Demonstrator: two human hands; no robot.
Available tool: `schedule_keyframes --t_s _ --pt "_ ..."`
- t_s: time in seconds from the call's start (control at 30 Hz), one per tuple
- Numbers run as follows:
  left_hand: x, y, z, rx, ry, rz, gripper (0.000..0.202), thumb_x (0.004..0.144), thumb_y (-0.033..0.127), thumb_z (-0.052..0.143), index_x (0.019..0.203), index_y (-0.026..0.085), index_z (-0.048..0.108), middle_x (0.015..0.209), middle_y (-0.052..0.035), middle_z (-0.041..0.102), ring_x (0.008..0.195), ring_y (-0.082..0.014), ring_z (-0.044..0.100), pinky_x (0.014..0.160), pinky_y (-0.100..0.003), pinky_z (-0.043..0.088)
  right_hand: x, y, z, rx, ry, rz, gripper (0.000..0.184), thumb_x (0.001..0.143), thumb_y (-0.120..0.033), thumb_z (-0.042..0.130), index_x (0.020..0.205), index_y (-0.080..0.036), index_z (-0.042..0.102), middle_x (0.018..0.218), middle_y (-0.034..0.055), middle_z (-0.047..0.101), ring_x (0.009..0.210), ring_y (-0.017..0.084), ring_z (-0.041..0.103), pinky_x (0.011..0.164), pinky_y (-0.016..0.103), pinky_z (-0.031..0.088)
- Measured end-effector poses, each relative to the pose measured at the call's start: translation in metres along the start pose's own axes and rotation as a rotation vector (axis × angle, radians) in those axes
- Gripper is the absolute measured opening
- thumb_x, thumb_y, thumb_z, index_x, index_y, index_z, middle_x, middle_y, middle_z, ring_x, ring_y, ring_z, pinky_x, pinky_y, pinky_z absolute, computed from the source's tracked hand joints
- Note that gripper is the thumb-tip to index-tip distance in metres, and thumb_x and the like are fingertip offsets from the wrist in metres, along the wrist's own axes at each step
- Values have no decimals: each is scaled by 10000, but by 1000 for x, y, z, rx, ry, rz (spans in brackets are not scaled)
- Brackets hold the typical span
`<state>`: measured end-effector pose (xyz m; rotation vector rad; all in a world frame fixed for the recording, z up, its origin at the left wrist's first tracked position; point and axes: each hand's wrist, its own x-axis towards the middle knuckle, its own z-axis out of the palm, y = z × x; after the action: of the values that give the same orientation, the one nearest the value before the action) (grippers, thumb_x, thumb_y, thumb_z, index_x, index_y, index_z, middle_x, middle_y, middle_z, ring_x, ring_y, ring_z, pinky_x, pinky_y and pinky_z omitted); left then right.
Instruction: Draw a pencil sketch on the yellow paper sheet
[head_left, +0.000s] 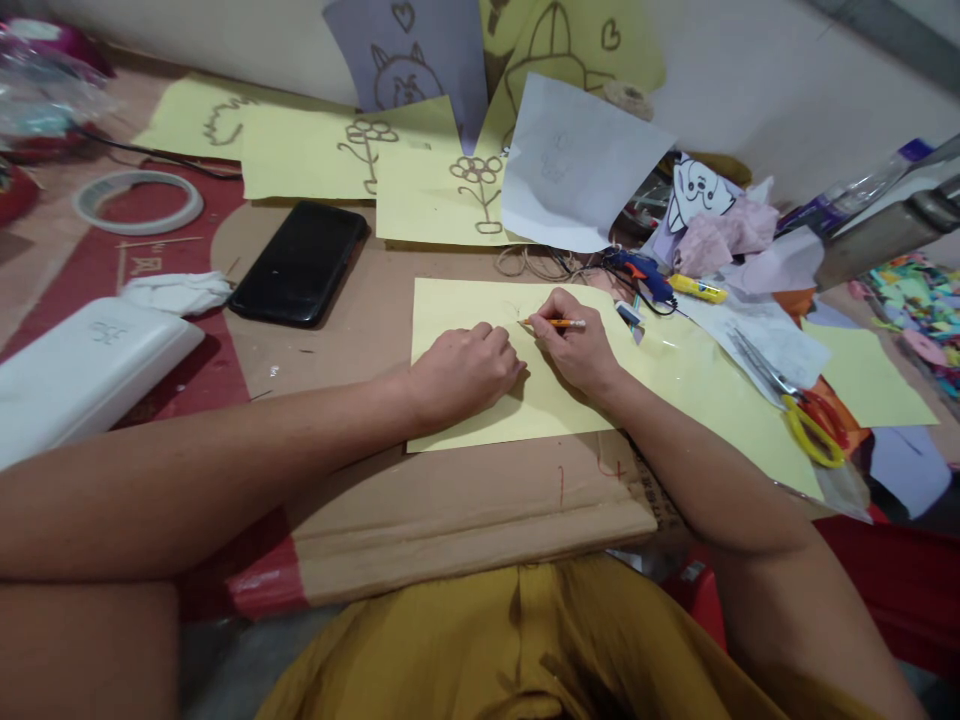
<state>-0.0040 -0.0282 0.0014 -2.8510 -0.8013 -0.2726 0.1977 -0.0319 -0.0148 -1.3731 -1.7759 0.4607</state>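
A yellow sheet of paper [465,425] lies on the cardboard in front of me. My right hand [577,340] pinches a short orange pencil [566,323], its tip at the paper near the upper middle. Faint pencil lines show just above the tip. My left hand [472,370] rests on the same sheet, left of the pencil, with loosely bent fingers and no object visible in it. Its fingertips are partly hidden. An eraser [628,315] lies close to my right hand, by the paper's upper right corner.
Behind are flower drawings [442,205] and a white sheet [577,165]. A black phone [300,262], tape roll [139,200] and white power bank [97,370] lie left. A glue gun [641,270], glue stick [697,288] and scissors [814,430] lie right among paper scraps.
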Motion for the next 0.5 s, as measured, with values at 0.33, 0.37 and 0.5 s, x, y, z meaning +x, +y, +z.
schedule_keyframes --t_s 0.33,0.37,0.5 --pt "0 0 4 34 62 25 355 1055 250 467 889 90 737 866 -133 725 797 -269 689 545 -329 379 1 -2 0 6 -1 -12 230 919 -284 595 730 -240 471 649 -50 512 608 117 447 630 299 369" --pt "0 0 5 33 64 26 352 1053 249 469 887 91 737 864 -133 725 795 -270 689 546 -329 383 1 -2 0 5 -1 -14 231 917 -285 595 728 -240 470 649 -49 512 607 118 445 629 298 368" --pt "0 -1 5 22 72 14 332 1042 251 488 881 88 729 858 -136 728 794 -269 693 552 -323 397 1 -4 0 -5 2 -12 229 913 -283 591 727 -240 466 656 -44 523 613 119 440 633 296 368"
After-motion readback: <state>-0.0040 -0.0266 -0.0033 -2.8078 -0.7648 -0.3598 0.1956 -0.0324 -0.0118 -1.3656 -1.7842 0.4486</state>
